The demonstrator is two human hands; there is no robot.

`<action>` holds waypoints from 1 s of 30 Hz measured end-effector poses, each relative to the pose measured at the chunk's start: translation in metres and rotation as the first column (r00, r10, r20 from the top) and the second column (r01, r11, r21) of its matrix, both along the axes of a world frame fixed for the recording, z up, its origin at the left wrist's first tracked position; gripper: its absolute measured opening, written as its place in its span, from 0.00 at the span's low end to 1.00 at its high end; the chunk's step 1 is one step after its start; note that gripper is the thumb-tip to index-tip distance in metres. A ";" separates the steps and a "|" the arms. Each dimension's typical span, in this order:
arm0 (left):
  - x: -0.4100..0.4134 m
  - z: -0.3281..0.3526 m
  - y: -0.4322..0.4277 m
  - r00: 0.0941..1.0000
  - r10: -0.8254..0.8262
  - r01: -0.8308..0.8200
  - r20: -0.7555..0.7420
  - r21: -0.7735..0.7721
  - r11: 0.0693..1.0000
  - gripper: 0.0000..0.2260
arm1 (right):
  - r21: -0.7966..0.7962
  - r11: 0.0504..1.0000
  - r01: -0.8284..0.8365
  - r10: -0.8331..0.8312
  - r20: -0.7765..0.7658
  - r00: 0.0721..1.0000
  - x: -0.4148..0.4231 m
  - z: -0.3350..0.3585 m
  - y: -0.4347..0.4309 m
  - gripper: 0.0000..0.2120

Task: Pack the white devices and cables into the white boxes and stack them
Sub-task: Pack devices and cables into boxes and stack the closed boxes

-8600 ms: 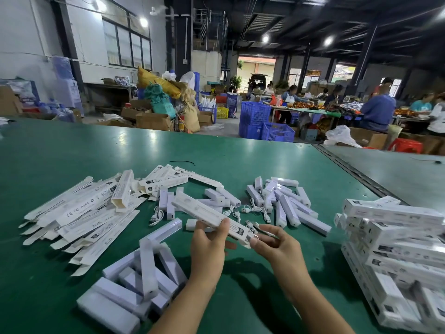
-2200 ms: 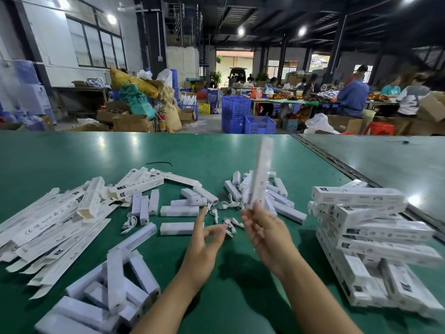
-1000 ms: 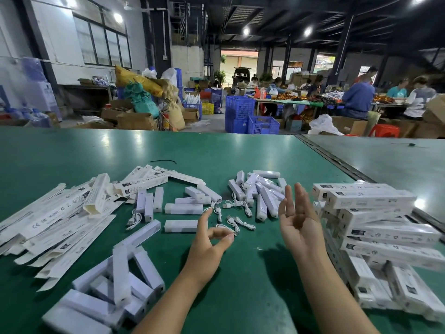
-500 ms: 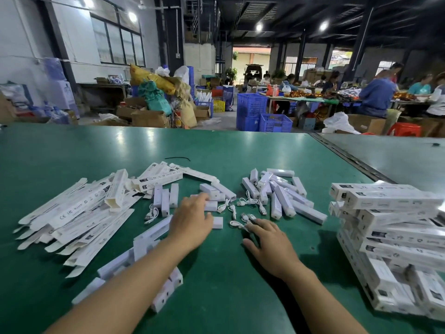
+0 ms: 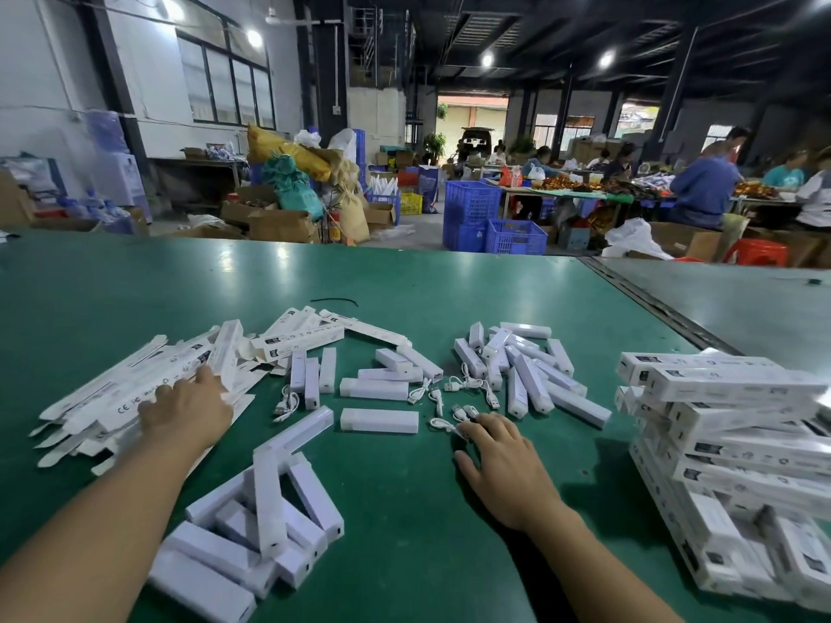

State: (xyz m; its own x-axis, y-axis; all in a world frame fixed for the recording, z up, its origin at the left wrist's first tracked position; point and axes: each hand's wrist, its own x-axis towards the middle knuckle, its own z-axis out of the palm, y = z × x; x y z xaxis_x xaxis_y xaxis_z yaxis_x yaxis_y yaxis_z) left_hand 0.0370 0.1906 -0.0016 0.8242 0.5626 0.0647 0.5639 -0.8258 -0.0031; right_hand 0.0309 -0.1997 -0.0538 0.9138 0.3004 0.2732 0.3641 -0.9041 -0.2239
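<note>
My left hand (image 5: 186, 409) lies palm down on the pile of flat, unfolded white boxes (image 5: 112, 393) at the left, fingers spread on the top one. My right hand (image 5: 503, 465) rests on the green table (image 5: 404, 532), its fingertips touching a short white cable (image 5: 443, 424); whether it grips the cable I cannot tell. More white cables (image 5: 467, 384) lie just beyond. White devices lie in a near pile (image 5: 265, 528), a middle group (image 5: 380, 420) and a far group (image 5: 521, 370). Packed white boxes are stacked at the right (image 5: 737, 447).
A thin black tie (image 5: 335, 301) lies on the table beyond the boxes. A seam (image 5: 647, 303) splits this table from the one at the right. Past the far edge are blue crates (image 5: 490, 222), cartons, sacks and seated people at another table.
My left hand has moved left from the middle devices onto the flat boxes. My right hand, earlier raised and empty after the packed box went onto the stack, now rests at the cables.
</note>
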 end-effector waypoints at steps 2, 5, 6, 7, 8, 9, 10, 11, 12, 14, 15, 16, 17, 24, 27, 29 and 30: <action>0.002 -0.003 0.005 0.999 -0.023 0.022 0.036 0.029 0.999 0.26 | -0.004 1.000 -0.005 0.005 -0.006 1.000 -0.001 0.001 0.001 0.20; 0.009 -0.004 0.013 0.989 -0.095 0.089 0.114 0.064 0.994 0.28 | -0.016 1.000 -0.006 0.005 -0.007 1.000 -0.002 0.003 0.002 0.19; 0.012 -0.006 0.014 0.987 -0.132 0.129 0.096 0.040 0.991 0.28 | -0.023 1.000 -0.009 0.009 -0.008 1.000 -0.002 0.003 0.002 0.19; 0.016 -0.008 0.014 0.984 -0.165 0.165 0.068 0.001 0.986 0.28 | -0.028 1.000 -0.015 0.015 -0.011 1.000 -0.002 0.004 0.002 0.19; 0.019 -0.010 0.014 0.983 -0.180 0.182 0.043 -0.042 0.982 0.28 | -0.032 0.999 -0.023 0.022 -0.014 1.000 -0.002 0.004 0.002 0.19; 0.023 -0.013 0.012 0.983 -0.180 0.181 0.026 -0.079 0.980 0.27 | -0.039 0.999 -0.029 0.028 -0.018 0.999 -0.002 0.004 0.002 0.19; 0.026 -0.015 0.012 0.985 -0.172 0.173 0.015 -0.104 0.979 0.26 | -0.047 0.998 -0.031 0.030 -0.021 0.999 -0.002 0.004 0.003 0.18; 0.028 -0.017 0.011 0.987 -0.162 0.161 0.005 -0.129 0.978 0.25 | -0.053 0.998 -0.030 0.029 -0.025 0.999 -0.002 0.004 0.004 0.18; 0.030 -0.018 0.010 0.988 -0.151 0.151 0.008 -0.148 0.977 0.23 | -0.057 0.998 -0.030 0.029 -0.024 0.999 -0.002 0.005 0.003 0.18; 0.031 -0.018 0.008 0.987 -0.138 0.148 0.086 -0.131 0.980 0.20 | -0.060 0.998 -0.028 0.027 -0.024 0.999 -0.001 0.005 0.003 0.18; 0.031 -0.017 0.006 0.976 -0.134 0.155 0.171 -0.113 0.981 0.18 | -0.056 0.998 -0.025 0.023 -0.022 0.999 -0.001 0.006 0.004 0.18; 0.031 -0.015 0.003 0.952 -0.122 0.159 0.280 -0.113 0.981 0.16 | -0.048 0.999 -0.022 0.022 -0.015 1.000 -0.001 0.006 0.004 0.18; 0.031 -0.010 -0.002 0.913 -0.092 0.161 0.398 -0.144 0.976 0.15 | -0.041 0.999 -0.024 0.023 -0.005 1.000 -0.001 0.006 0.005 0.18; 0.012 0.037 -0.086 0.554 0.249 0.365 0.795 -0.500 0.785 0.08 | -0.019 0.999 -0.045 0.047 0.187 0.981 -0.005 0.008 0.006 0.15; -0.010 0.040 -0.136 0.578 0.388 0.539 0.718 -0.693 0.478 0.06 | 0.283 0.946 -0.158 0.069 0.301 0.951 -0.010 0.008 0.010 0.10; -0.030 0.037 -0.169 0.645 0.429 0.608 0.632 -0.765 0.212 0.05 | 0.665 0.736 -0.129 0.051 0.135 0.990 -0.014 0.015 0.014 0.09; -0.039 0.033 -0.182 0.696 0.401 0.615 0.596 -0.783 0.095 0.05 | 0.811 0.582 -0.061 0.091 0.009 0.996 -0.015 0.021 0.017 0.11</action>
State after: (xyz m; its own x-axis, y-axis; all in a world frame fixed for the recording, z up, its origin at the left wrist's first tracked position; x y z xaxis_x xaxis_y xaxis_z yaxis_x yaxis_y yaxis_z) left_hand -0.0023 0.0084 0.0318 0.8957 0.4429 0.0390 -0.1144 0.1450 0.9828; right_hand 0.0157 -0.1824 -0.0327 0.9104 0.0372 0.4120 0.4022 -0.3126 -0.8606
